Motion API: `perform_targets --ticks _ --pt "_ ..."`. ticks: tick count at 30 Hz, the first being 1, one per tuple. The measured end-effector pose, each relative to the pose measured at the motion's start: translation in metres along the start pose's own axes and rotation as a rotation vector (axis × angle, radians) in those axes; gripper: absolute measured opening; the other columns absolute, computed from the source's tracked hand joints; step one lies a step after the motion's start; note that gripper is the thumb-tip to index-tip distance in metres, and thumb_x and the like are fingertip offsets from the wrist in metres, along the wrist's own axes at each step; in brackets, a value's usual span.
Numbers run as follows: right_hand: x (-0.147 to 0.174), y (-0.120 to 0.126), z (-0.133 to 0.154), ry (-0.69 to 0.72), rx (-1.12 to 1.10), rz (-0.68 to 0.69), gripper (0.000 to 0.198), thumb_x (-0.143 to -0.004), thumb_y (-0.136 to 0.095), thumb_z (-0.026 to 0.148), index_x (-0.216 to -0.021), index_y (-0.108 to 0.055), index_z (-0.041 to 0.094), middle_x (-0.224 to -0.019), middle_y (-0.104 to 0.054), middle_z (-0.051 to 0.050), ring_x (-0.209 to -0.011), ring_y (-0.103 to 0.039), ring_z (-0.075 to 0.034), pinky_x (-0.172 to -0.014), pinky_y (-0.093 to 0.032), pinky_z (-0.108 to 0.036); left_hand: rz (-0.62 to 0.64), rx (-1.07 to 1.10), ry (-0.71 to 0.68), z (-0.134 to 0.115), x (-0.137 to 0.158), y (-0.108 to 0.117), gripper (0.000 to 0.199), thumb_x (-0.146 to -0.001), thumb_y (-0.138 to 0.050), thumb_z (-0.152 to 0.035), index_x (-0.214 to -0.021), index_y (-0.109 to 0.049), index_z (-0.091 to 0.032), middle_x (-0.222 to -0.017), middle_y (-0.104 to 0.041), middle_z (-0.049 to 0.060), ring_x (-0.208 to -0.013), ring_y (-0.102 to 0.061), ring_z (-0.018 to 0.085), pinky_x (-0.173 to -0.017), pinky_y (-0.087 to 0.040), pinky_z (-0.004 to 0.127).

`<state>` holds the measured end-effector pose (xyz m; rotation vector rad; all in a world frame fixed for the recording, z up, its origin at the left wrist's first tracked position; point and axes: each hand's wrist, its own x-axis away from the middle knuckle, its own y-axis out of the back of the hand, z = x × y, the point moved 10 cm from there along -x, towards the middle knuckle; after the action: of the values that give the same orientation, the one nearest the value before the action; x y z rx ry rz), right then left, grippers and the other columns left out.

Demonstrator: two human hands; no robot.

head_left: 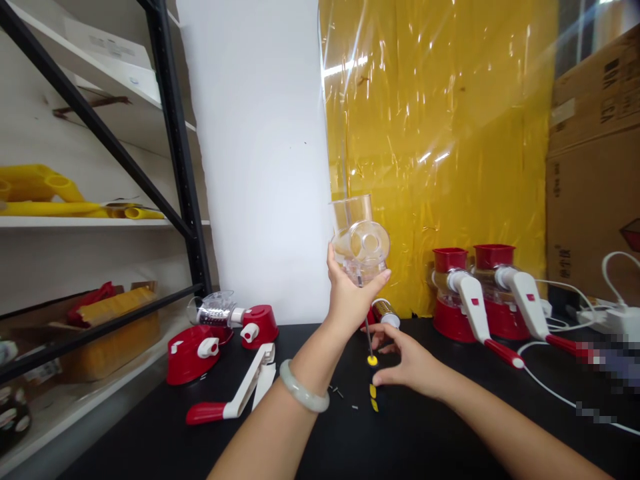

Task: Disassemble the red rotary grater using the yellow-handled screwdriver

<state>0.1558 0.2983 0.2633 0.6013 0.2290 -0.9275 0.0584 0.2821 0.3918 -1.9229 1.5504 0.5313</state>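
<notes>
My left hand (353,297) is wrapped round the lower part of a clear plastic grater housing (357,233), holding it raised above the table. The housing has a square open top and a round opening facing me. A screwdriver (370,343) with a black and yellow handle points up, its tip at the housing's underside. My right hand (405,360) is curled at the screwdriver's handle, thumb and fingertips about it. Below lie several small screws (339,392) on the table. A red base and a metal grating drum (385,312) are partly hidden behind my hands.
On the left stand red grater bases (193,357) and a white crank handle with red grip (230,407). Two assembled graters (450,293) stand at right, near white cables (545,387) and cardboard boxes (595,180). A black-framed shelf (175,133) borders the left side.
</notes>
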Motion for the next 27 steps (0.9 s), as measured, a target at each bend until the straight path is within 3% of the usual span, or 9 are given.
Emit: perform_targets --ticks 3,6,9,12,14,17,19,23,27 --pt "0.002 -0.005 0.006 0.056 -0.061 0.041 0.08 -0.064 -0.085 0.042 -0.131 -0.046 0.023 -0.121 -0.057 -0.01 -0.12 -0.053 -0.026 -0.099 -0.044 -0.044 0.025 -0.024 -0.023 -0.001 -0.001 -0.002 0.123 -0.061 -0.088 -0.035 -0.152 -0.005 -0.036 -0.15 -0.035 0.018 -0.132 -0.048 0.034 -0.104 -0.046 0.054" --pt "0.003 -0.016 0.006 0.05 -0.144 0.129 0.065 -0.076 -0.076 0.041 -0.129 -0.046 0.022 -0.103 -0.062 -0.006 -0.107 -0.061 -0.023 -0.099 -0.045 -0.044 0.022 -0.035 -0.035 -0.002 -0.001 -0.002 0.122 -0.062 -0.087 -0.036 -0.152 -0.005 -0.036 -0.15 -0.034 0.018 -0.131 -0.049 0.034 -0.104 -0.047 0.053" --pt "0.0 -0.008 -0.001 0.028 -0.058 0.029 0.071 -0.064 -0.085 0.042 -0.122 -0.051 0.019 -0.091 -0.058 -0.002 -0.091 -0.061 -0.022 -0.095 -0.046 -0.044 0.02 -0.047 -0.037 -0.002 -0.001 -0.001 0.122 -0.062 -0.087 -0.037 -0.152 -0.006 -0.036 -0.151 -0.033 0.018 -0.132 -0.048 0.034 -0.103 -0.047 0.052" --pt "0.001 0.0 0.003 0.066 -0.009 -0.049 0.087 -0.053 -0.091 0.041 -0.126 -0.048 0.022 -0.114 -0.054 -0.008 -0.111 -0.053 -0.026 -0.099 -0.044 -0.044 0.02 -0.057 -0.037 -0.001 -0.001 -0.001 0.122 -0.061 -0.087 -0.037 -0.152 -0.006 -0.037 -0.151 -0.032 0.018 -0.132 -0.048 0.034 -0.103 -0.047 0.053" --pt "0.003 -0.008 0.009 0.085 -0.077 0.022 0.082 -0.063 -0.086 0.042 -0.131 -0.043 0.023 -0.122 -0.053 -0.01 -0.12 -0.05 -0.025 -0.102 -0.043 -0.043 0.017 -0.058 -0.042 -0.001 -0.001 0.0 0.122 -0.062 -0.087 -0.037 -0.152 -0.006 -0.036 -0.151 -0.032 0.018 -0.132 -0.047 0.035 -0.103 -0.047 0.053" --pt "0.005 -0.021 0.011 0.06 -0.144 0.128 0.066 -0.076 -0.075 0.042 -0.13 -0.043 0.02 -0.101 -0.062 -0.007 -0.104 -0.061 -0.023 -0.099 -0.044 -0.045 0.017 -0.057 -0.046 -0.002 -0.001 -0.001 0.122 -0.062 -0.087 -0.037 -0.152 -0.006 -0.036 -0.151 -0.032 0.018 -0.133 -0.047 0.034 -0.104 -0.046 0.053" --pt "0.003 -0.018 0.008 0.036 -0.073 0.067 0.069 -0.069 -0.081 0.044 -0.124 -0.047 0.018 -0.093 -0.06 -0.005 -0.094 -0.062 -0.023 -0.096 -0.046 -0.046 0.018 -0.062 -0.038 -0.002 -0.001 -0.001 0.121 -0.062 -0.087 -0.037 -0.152 -0.006 -0.036 -0.15 -0.032 0.018 -0.132 -0.047 0.034 -0.104 -0.046 0.054" --pt "0.003 -0.003 0.01 0.071 0.042 -0.085 0.097 -0.047 -0.093 0.042 -0.128 -0.046 0.019 -0.122 -0.051 -0.012 -0.115 -0.051 -0.027 -0.101 -0.043 -0.045 0.023 -0.063 -0.023 -0.002 0.0 -0.002 0.121 -0.062 -0.087 -0.036 -0.152 -0.006 -0.036 -0.15 -0.032 0.018 -0.132 -0.047 0.035 -0.104 -0.046 0.054" --pt "0.006 -0.015 0.016 0.06 -0.072 0.071 0.078 -0.067 -0.083 0.036 -0.133 -0.045 0.02 -0.121 -0.058 -0.011 -0.115 -0.055 -0.024 -0.096 -0.046 -0.04 0.034 -0.035 -0.032 -0.002 0.001 -0.003 0.12 -0.062 -0.087 -0.035 -0.151 -0.006 -0.037 -0.152 -0.03 0.016 -0.135 -0.044 0.035 -0.106 -0.043 0.055"
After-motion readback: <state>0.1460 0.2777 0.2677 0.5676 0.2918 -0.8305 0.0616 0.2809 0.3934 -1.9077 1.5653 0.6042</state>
